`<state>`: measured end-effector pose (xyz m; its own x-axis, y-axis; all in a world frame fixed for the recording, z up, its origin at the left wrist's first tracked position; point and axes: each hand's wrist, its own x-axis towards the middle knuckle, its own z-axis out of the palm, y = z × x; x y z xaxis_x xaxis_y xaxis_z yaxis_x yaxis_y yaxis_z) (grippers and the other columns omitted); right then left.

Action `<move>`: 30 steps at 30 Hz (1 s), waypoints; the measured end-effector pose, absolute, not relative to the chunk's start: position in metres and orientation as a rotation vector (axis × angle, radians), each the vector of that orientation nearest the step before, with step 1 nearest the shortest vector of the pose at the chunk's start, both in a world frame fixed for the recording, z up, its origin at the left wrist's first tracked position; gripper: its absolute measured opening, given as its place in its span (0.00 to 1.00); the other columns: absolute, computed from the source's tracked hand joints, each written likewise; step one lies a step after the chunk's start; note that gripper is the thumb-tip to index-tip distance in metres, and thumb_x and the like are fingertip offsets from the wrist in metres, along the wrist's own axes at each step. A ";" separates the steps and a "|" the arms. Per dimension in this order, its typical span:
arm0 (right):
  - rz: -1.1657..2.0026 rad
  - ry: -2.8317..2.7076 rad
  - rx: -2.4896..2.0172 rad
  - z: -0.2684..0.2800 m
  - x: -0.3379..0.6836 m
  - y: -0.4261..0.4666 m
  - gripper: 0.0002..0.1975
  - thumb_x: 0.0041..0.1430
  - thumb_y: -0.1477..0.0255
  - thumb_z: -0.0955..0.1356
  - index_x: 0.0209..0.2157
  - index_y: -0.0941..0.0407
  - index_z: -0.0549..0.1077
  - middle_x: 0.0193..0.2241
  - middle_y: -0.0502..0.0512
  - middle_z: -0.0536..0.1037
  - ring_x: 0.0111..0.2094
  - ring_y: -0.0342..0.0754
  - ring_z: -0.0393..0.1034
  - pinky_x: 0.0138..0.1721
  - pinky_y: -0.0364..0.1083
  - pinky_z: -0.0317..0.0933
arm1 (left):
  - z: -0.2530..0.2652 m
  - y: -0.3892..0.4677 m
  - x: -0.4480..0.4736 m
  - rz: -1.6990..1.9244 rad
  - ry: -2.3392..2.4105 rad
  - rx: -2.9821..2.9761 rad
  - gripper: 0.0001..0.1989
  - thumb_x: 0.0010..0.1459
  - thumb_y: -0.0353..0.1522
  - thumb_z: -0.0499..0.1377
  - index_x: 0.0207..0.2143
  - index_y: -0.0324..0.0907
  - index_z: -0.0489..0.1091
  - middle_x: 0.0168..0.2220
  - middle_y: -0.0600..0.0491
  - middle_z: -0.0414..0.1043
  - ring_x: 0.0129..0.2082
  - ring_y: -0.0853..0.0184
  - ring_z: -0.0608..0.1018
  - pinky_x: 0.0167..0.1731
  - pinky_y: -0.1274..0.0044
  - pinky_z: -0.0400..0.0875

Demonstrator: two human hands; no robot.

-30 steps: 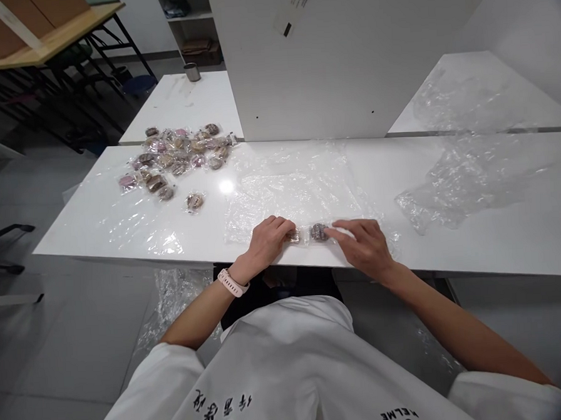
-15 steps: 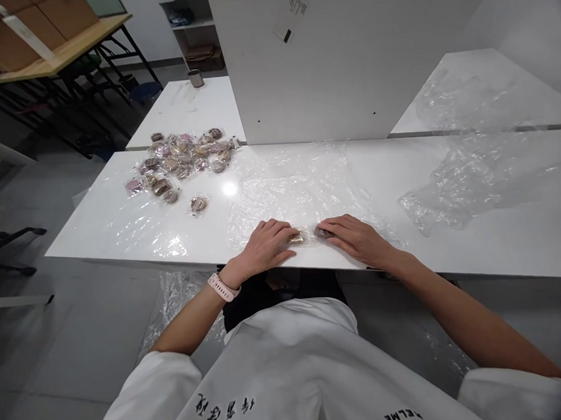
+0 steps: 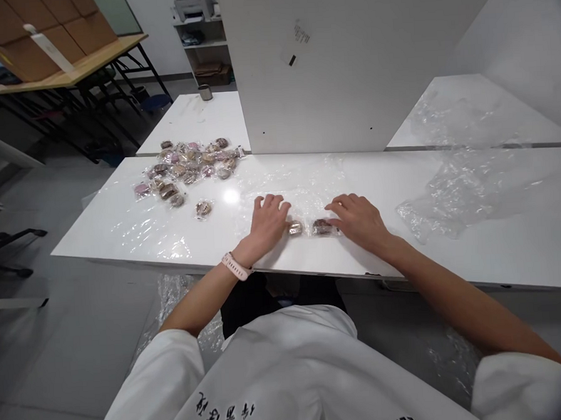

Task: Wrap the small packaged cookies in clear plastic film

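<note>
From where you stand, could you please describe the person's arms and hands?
The left sleeve and right sleeve are white, short and loose. The left hand wears a pale pink band at the wrist; the right hand has none. Both are ungloved.

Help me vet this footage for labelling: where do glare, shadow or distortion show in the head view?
Head view throughout: bright glare on the white table, picture-left of the left hand; highlights on the crumpled clear film at right; a soft shadow below the right hand; dark lower-right corner; apparent wide-angle stretching toward the edges.
</note>
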<state>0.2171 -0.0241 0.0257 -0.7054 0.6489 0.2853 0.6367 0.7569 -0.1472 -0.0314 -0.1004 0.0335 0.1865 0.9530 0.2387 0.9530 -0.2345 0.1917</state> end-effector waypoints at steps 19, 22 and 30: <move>0.662 -2.565 -1.368 0.027 0.212 0.010 0.16 0.66 0.58 0.64 0.35 0.53 0.78 0.27 0.52 0.79 0.28 0.48 0.71 0.28 0.45 0.55 | 0.033 -0.074 -0.034 -0.400 -2.271 -2.346 0.10 0.67 0.38 0.58 0.44 0.40 0.72 0.35 0.47 0.78 0.34 0.59 0.78 0.34 0.70 0.67; 0.386 -2.482 -1.287 0.019 0.208 0.010 0.12 0.65 0.61 0.66 0.34 0.53 0.77 0.33 0.55 0.80 0.34 0.51 0.71 0.32 0.48 0.58 | 0.024 -0.076 -0.028 -0.463 -1.969 -2.343 0.07 0.65 0.27 0.57 0.45 0.39 0.72 0.46 0.43 0.76 0.47 0.55 0.76 0.45 0.65 0.69; 0.252 -2.533 -0.729 -0.012 0.230 -0.023 0.16 0.71 0.65 0.61 0.55 0.54 0.71 0.51 0.60 0.78 0.50 0.54 0.70 0.50 0.54 0.64 | 0.005 -0.100 -0.035 -0.556 -1.837 -2.574 0.11 0.70 0.31 0.52 0.52 0.41 0.68 0.51 0.46 0.76 0.48 0.59 0.76 0.44 0.69 0.69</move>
